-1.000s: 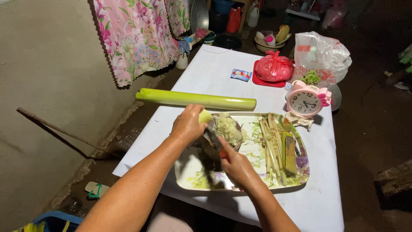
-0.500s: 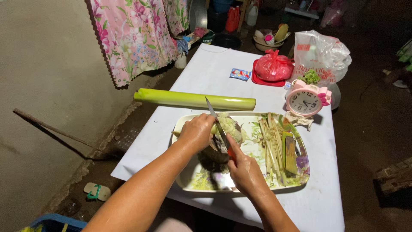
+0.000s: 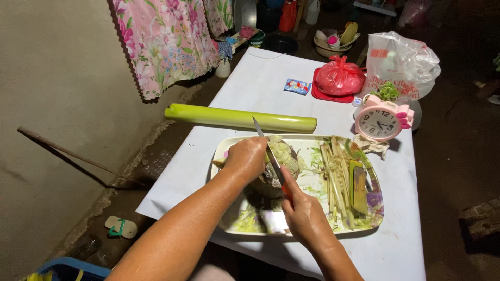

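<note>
My left hand (image 3: 247, 156) grips a short piece of green stalk (image 3: 266, 157) over a dark bowl (image 3: 263, 186) on a patterned tray (image 3: 364, 224). My right hand (image 3: 304, 216) holds a knife (image 3: 266, 148) by its handle, blade pointing up and away, its edge against the stalk beside my left fingers. Pale green shreds (image 3: 285, 155) lie heaped in the bowl just past the blade. Thin cut strips (image 3: 336, 177) lie along the tray's right side.
A long green stalk (image 3: 239, 118) lies across the white table (image 3: 260, 88) behind the tray. At the back right are a pink alarm clock (image 3: 383, 124), a red bag (image 3: 339, 77) and a white plastic bag (image 3: 403, 62). A wall with a floral cloth (image 3: 164, 41) is at left.
One second ago the knife was low over the bowl; it has since risen, blade pointing up and away. My left hand has shifted slightly right and down over the bowl.
</note>
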